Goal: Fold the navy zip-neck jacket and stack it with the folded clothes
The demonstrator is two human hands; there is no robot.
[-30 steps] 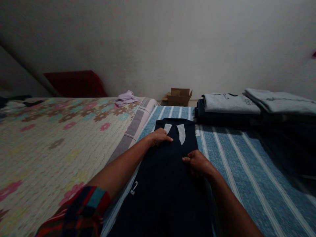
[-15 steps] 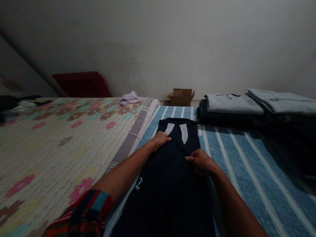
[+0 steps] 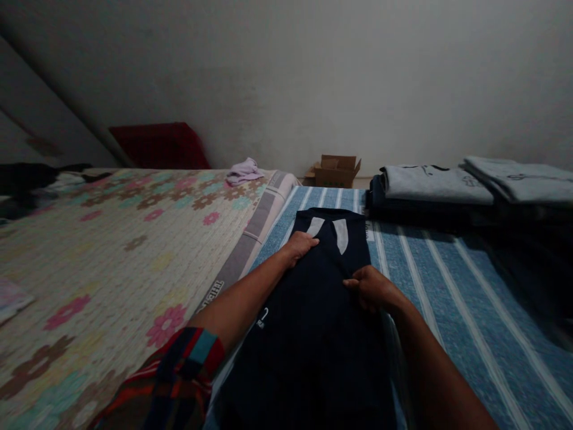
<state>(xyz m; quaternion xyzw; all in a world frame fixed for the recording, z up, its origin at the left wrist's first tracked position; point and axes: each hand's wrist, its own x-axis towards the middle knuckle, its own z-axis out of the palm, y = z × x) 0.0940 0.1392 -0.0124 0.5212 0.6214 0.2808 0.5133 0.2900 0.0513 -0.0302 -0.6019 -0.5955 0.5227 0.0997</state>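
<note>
A: Where was the navy garment (image 3: 308, 310)?

B: Laid out lengthwise on the blue striped sheet (image 3: 477, 346), its narrow top toward the wall (image 3: 290, 77) and its lower part running out of view below. Two light grey patches (image 3: 341, 236) showed near the top, and a small white print (image 3: 262, 318) on the left side. I couldn't tell what sort of garment it was.

A: And the hands?

B: The left hand (image 3: 299, 246) gripped its left edge just below one patch, thumb flat on the cloth. The right hand (image 3: 369, 286) was lower down at the opposite edge, fingers curled in, pinching the fabric. Its hidden fingertips I couldn't make out.

A: Any sleeve?

B: A plaid sleeve (image 3: 179, 370) on the left arm; the right forearm was bare.

A: What else was around?

B: To the right, two light grey folded garments (image 3: 436, 184) sat on dark folded clothes (image 3: 416, 210). A cardboard box (image 3: 335, 175) stood open beyond the sheet's far edge. On the left, a lilac cloth (image 3: 244, 172) lay crumpled on the floral bedspread (image 3: 134, 263), near its far corner.
</note>
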